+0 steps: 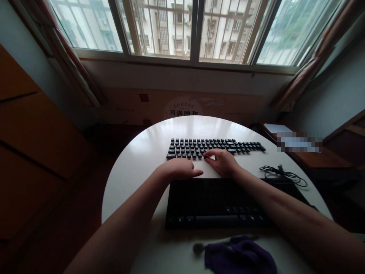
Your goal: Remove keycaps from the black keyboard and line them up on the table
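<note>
Rows of loose black keycaps lie laid out on the round white table. My right hand reaches to the near row, its fingers pinched on a keycap. Just left of it, my left hand rests on the table as a loose fist, thumb pointing right, with nothing visible in it. Nearer to me lies a black keyboard base with most of its keys off; a few keys and the space bar remain along its front row.
A purple cloth and a small brush lie at the table's near edge. A coiled black cable sits to the right. Behind the table are a cardboard box and a window. Wooden furniture stands on both sides.
</note>
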